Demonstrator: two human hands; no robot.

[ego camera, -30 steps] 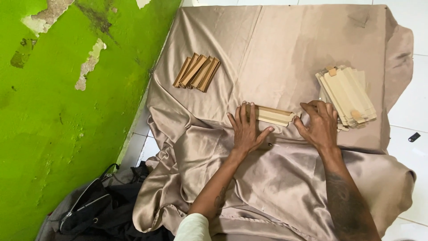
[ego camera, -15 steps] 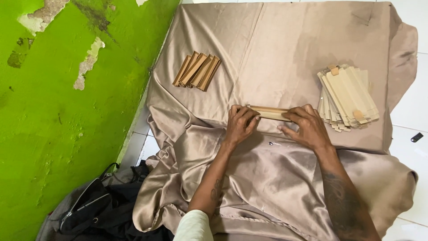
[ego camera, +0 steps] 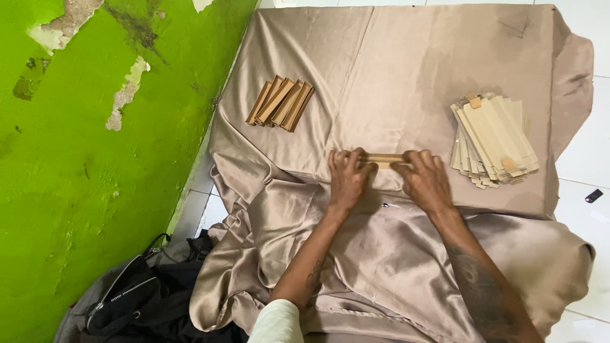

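Cardboard strip (ego camera: 384, 159) pinched at both ends by left hand (ego camera: 347, 179) and right hand (ego camera: 427, 183); on slick satin cloth (ego camera: 394, 70), could slip and crease crooked.

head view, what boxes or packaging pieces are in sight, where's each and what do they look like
Folded carton piece: pressed between left hand and right hand mid-cloth; long, narrow, pale tan.
Stack of flat carton blanks: to the right on the satin cloth; fanned pale beige strips with small brown tabs.
Group of folded cartons: upper left on the cloth; slim brown-tan boxes side by side.
No signs or screens are visible.
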